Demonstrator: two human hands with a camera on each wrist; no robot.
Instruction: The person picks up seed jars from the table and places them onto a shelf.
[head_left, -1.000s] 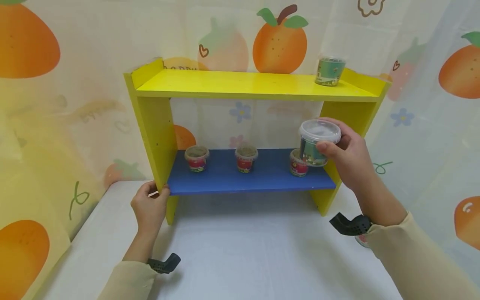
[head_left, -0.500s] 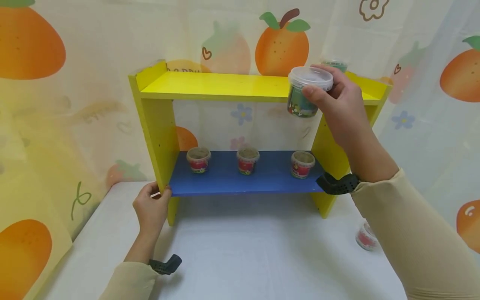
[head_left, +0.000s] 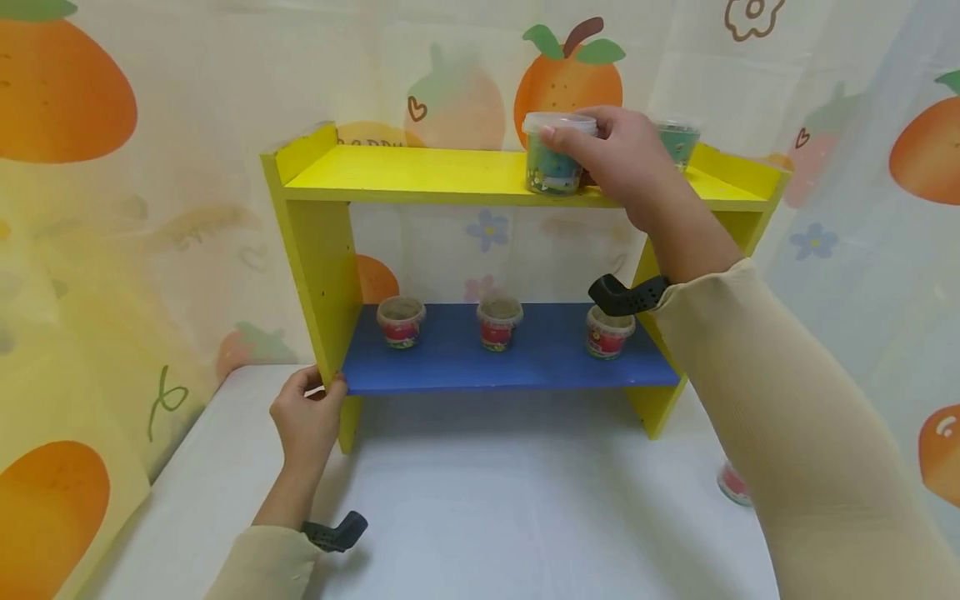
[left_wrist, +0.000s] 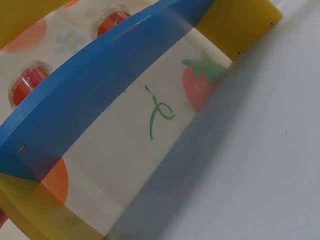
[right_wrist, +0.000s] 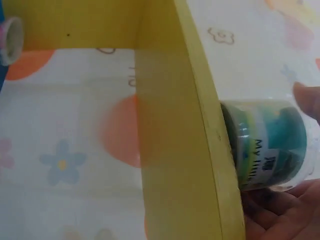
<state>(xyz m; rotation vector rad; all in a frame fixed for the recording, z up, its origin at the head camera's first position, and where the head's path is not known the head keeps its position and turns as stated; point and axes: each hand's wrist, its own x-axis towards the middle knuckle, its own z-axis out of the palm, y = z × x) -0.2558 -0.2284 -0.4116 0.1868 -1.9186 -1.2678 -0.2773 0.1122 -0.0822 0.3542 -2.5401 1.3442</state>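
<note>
My right hand (head_left: 626, 158) grips a clear plastic tub (head_left: 551, 162) with a green label, thumb on the near side of its rim. The tub is upright at the front of the yellow top shelf (head_left: 420, 171), right of its middle. In the right wrist view the tub (right_wrist: 272, 142) has its base right at the shelf board (right_wrist: 190, 145). Another green-labelled tub (head_left: 678, 143) stands at the top shelf's right end, partly behind my right hand. My left hand (head_left: 309, 412) pinches the lower edge of the rack's left side panel (head_left: 318, 300).
On the blue lower shelf (head_left: 450, 371) stand three red-labelled tubs, at left (head_left: 401, 323), middle (head_left: 498, 323) and right (head_left: 609, 333). One more red-labelled tub (head_left: 733, 485) is on the white table (head_left: 510, 500), partly behind my right sleeve. A fruit-print cloth (head_left: 187, 167) hangs behind.
My right hand has carried the green-labelled tub up from in front of the lower shelf and leftward to the top shelf. My left hand stays at the side panel.
</note>
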